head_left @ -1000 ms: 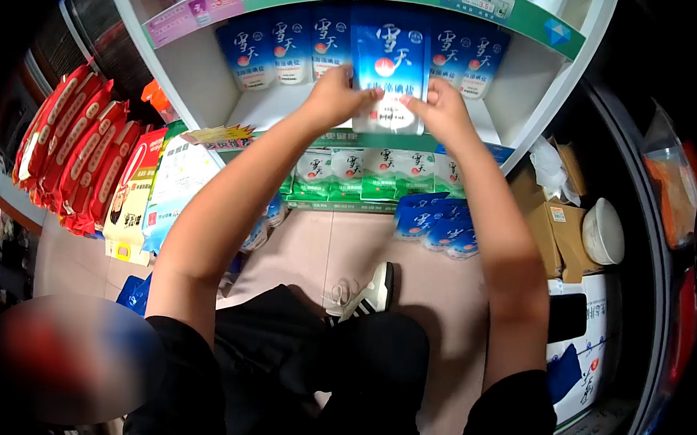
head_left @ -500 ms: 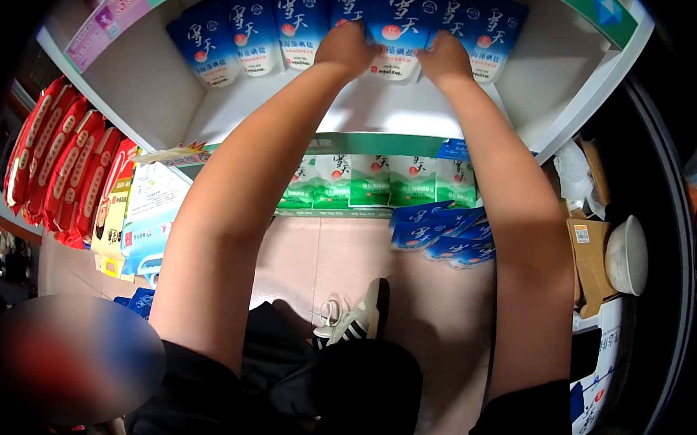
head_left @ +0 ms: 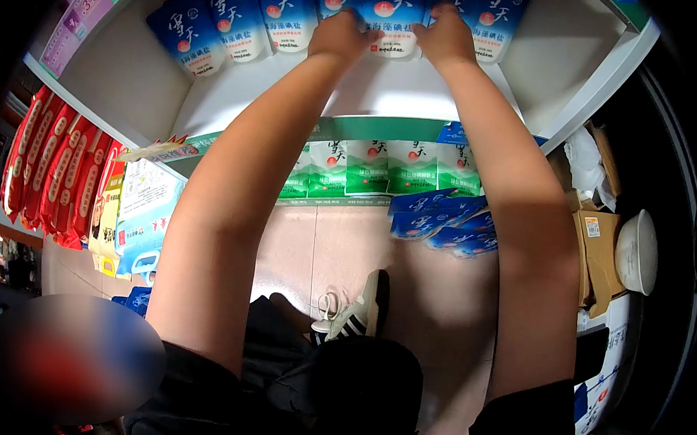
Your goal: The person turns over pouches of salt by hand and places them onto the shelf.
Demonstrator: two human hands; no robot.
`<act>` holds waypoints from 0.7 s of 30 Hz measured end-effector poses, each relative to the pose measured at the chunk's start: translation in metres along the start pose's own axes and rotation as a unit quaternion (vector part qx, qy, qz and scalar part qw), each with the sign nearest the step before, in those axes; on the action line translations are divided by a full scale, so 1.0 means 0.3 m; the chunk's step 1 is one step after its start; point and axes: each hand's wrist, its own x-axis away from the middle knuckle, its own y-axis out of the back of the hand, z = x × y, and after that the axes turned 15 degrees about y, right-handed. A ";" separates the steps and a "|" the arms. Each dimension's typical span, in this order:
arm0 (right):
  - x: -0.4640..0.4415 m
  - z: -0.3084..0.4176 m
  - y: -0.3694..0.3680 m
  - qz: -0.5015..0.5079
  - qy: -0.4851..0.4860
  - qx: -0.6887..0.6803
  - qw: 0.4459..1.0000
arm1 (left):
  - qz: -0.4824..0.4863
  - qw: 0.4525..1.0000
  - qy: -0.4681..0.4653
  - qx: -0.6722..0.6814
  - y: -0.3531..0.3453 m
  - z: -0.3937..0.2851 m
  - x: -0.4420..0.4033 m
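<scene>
On the white shelf (head_left: 252, 100), several blue-and-white salt bags stand upright in a row. My left hand (head_left: 342, 38) is curled at the left side of a salt bag (head_left: 393, 21) in the row. At the same bag's right side, my right hand (head_left: 448, 39) is closed, its thumb toward the front. Fingertips of both hands are hidden behind the bags. To the left stand more bags, one of them the leftmost salt bag (head_left: 187, 39), leaning slightly. My right hand also overlaps the neighbouring salt bag (head_left: 493, 25).
Green salt bags (head_left: 366, 172) line the lower shelf. Blue bags (head_left: 441, 225) lie piled on the floor near my shoe (head_left: 352, 315). Red packages (head_left: 63, 166) hang at left. A cardboard box (head_left: 595, 259) and a white bowl (head_left: 636, 252) are at right.
The view has shifted slightly, so the shelf row sits higher and farther left. Both hands stay at the sides of the same salt bag.
</scene>
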 end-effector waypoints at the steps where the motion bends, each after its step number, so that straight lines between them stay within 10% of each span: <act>1: 0.001 -0.002 -0.001 -0.001 -0.018 -0.019 1.000 | 0.024 1.000 0.015 0.002 0.001 0.000 0.008; 14: 0.015 0.151 0.158 0.005 -0.023 -0.193 0.981 | 0.053 0.998 -0.002 -0.044 0.220 0.000 0.091; 21: 0.388 0.293 0.380 -0.115 -0.202 -0.518 0.823 | 0.225 0.913 0.085 0.328 0.356 0.053 0.476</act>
